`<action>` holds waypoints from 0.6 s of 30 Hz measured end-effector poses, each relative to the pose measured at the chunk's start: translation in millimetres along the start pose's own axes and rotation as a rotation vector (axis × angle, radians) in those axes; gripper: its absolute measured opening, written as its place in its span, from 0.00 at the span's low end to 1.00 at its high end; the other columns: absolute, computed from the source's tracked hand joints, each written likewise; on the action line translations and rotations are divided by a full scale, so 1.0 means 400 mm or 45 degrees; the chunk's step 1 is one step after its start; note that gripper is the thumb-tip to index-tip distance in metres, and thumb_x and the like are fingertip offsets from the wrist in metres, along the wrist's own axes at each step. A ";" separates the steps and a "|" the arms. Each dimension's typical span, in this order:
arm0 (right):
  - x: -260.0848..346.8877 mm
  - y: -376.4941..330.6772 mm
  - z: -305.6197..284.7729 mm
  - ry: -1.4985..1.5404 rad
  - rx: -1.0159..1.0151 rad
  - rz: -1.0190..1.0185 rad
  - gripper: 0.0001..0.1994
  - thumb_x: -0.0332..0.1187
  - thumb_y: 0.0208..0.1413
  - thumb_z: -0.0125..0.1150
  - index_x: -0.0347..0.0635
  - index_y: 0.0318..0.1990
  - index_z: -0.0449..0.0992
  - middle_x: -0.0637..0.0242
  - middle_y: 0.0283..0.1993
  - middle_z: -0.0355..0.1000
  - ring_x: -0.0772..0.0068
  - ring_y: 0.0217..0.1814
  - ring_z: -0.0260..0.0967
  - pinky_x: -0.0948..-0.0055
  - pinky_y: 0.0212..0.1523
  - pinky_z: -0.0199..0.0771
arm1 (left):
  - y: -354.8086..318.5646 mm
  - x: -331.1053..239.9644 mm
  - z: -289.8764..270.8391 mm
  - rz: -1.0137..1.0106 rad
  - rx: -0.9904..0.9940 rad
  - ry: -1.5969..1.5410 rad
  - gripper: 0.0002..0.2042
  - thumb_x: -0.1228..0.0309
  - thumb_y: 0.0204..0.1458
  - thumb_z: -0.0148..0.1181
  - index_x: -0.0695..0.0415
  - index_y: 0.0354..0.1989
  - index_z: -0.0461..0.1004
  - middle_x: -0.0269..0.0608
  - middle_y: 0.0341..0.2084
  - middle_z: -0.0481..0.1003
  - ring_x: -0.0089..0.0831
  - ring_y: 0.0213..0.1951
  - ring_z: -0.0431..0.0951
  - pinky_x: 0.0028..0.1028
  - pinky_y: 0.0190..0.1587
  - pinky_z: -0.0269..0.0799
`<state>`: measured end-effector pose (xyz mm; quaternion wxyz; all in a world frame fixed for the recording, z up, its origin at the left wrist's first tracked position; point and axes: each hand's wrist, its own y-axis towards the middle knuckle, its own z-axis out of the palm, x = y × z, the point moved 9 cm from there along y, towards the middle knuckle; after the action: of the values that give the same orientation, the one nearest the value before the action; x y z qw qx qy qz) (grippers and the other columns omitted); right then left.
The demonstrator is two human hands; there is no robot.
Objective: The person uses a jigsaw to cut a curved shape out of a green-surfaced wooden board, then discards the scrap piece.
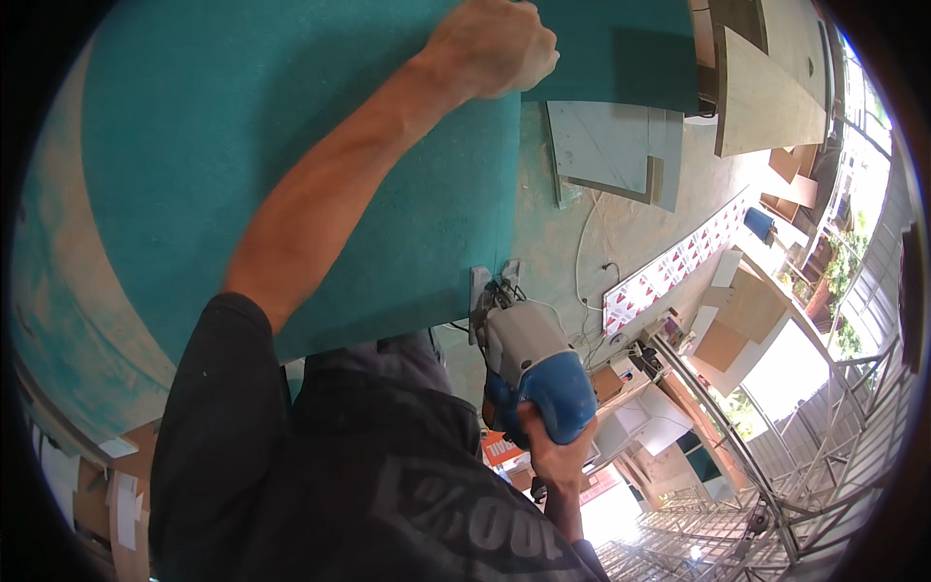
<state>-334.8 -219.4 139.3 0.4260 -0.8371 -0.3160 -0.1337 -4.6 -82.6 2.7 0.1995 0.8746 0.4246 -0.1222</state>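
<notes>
The right hand (555, 456) is wrapping closed around the blue handle of a jigsaw (531, 367), fingers curled under the grip, and is holding the tool with its grey nose and base plate against the near edge of a large teal board (291, 145). The saw is sitting at the board's lower right corner, just where the near edge meets the right edge; the blade itself is hidden behind the body, so I cannot tell whether it is in the material yet.

The left hand (495, 48) is reaching far across, knuckles up and fingers folded over the board's right edge near the far corner, clamping down on the panel. That hand is well apart from the saw, which looks sensible to me.

To do this cut well, I would say the base plate needs to be lying flat on the teal face before any push, and the pressure from the far hand should be pinning the board so it is not chattering. The cord (582, 252) is trailing on the floor beside the board's right edge, near the saw, and could snag. Pale offcut panels (611, 155) are lying beyond that edge, and a larger plywood sheet (766, 97) is leaning further off.
</notes>
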 end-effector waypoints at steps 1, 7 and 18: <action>0.005 0.003 0.002 -0.006 0.007 -0.013 0.05 0.28 0.55 0.69 0.35 0.35 0.82 0.72 0.26 0.78 0.83 0.28 0.73 0.77 0.32 0.71 | 0.005 0.009 0.018 -0.004 0.044 0.034 0.15 0.65 0.56 0.56 0.56 0.24 0.86 0.46 0.27 0.83 0.40 0.40 0.83 0.40 0.65 0.60; -0.023 -0.006 -0.006 0.042 0.035 0.066 0.07 0.25 0.52 0.70 0.34 0.39 0.81 0.69 0.31 0.79 0.79 0.32 0.76 0.76 0.36 0.74 | 0.025 0.000 0.042 0.001 0.233 0.014 0.13 0.66 0.54 0.57 0.55 0.23 0.86 0.45 0.25 0.84 0.39 0.35 0.84 0.40 0.66 0.60; -0.016 -0.004 -0.006 -0.004 -0.011 0.055 0.10 0.24 0.52 0.70 0.34 0.42 0.79 0.69 0.33 0.77 0.77 0.31 0.73 0.77 0.34 0.72 | 0.017 0.010 0.030 -0.055 0.259 0.010 0.12 0.72 0.53 0.57 0.57 0.23 0.86 0.47 0.25 0.84 0.38 0.35 0.85 0.42 0.68 0.61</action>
<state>-340.7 -223.4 138.4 0.4247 -0.8458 -0.2978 -0.1246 2.7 -89.0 -7.8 0.1053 0.8815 0.4296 -0.1655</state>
